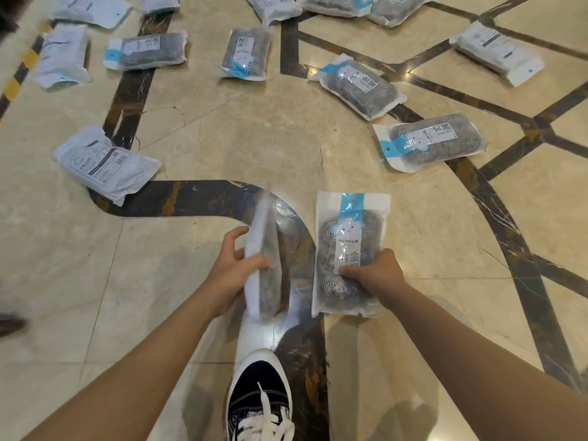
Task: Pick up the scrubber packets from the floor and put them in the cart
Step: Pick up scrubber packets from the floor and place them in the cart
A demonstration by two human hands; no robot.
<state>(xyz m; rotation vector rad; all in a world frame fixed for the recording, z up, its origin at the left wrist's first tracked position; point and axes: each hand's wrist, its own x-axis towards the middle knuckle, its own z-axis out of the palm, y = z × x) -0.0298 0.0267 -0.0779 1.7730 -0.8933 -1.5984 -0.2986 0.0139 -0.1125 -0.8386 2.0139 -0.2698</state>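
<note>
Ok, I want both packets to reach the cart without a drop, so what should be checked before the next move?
1. Left hand grips the edge-on packet: ok.
2. Right hand grips the face-up packet: ok.
3. Both packets are off the floor: cannot tell.
4. Cart in sight: not ok, none visible.
5. Footing clear around the shoe: ok.
6. Floor cleared of packets: not ok, many remain.
</note>
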